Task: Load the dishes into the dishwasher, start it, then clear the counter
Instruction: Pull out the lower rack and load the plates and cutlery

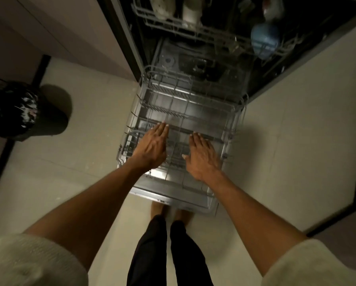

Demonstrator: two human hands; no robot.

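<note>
the dishwasher stands open on the pale floor, its lower rack pulled out over the dropped door, bare of dishes. the upper rack holds cups and a blue bowl. a black bin sits left. the left hand and right hand hover flat over the lower rack, each grip wide and holding nothing.

Both arms reach forward and down, bare from the pushed-up pale sleeves to the wrists. The left hand is flat, palm down, with its fingers straight and close together. The right hand is flat and palm down too, its thumb sticking out to the side. The hands are near each other but not touching. Neither hand holds anything.
</note>
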